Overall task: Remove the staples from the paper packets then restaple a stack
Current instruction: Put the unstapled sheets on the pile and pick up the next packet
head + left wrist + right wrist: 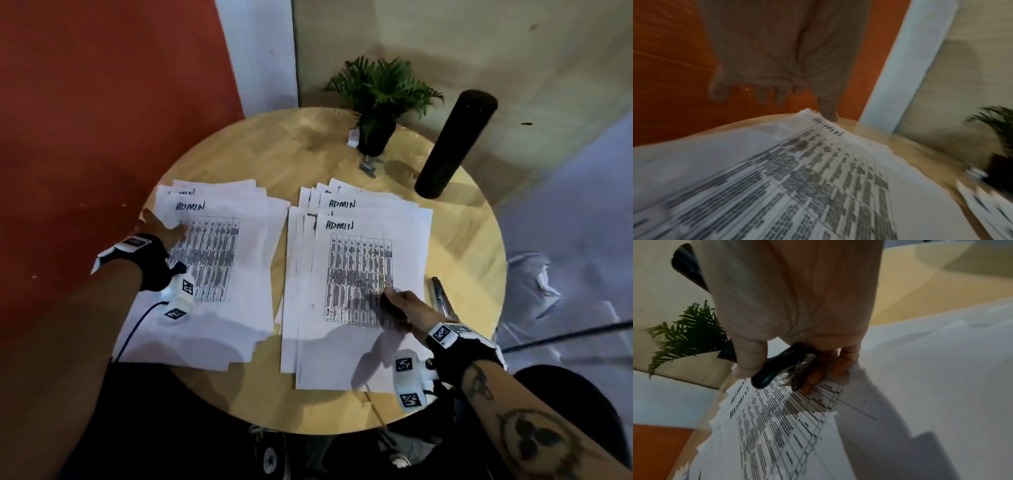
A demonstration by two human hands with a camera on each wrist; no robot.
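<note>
While both hands work over the round wooden bench point(260, 150), I take the potted plant point(378, 102) at its far edge as my landmark.

1. Near-left of the plant lies the left paper stack point(219, 274), its top sheet marked "ADMIN" above a printed table. My left hand point(161, 228) sits at the stack's upper left corner. In the left wrist view the fingers point(828, 105) point down, with one fingertip at the corner of the sheets; the other fingers hang loosely extended beyond the bench edge. The frame is blurred, so I cannot tell whether any sheet is pinched.

2. Directly nearer me from the plant lies the right paper stack point(363, 274), fanned, with two "ADMIN" headings visible. My right hand point(402, 306) rests over the lower part of its printed table. The fingers curl around a black staple remover point(781, 365), whose metal claws point down close to the sheet; I cannot tell whether they touch it.

3. A silver stapler point(442, 296) lies on the bench just beside the right stack, on the side away from the left stack.

4. A black cylinder point(452, 140) stands right of the plant. A small metal object point(368, 166) lies at the pot's base.
</note>
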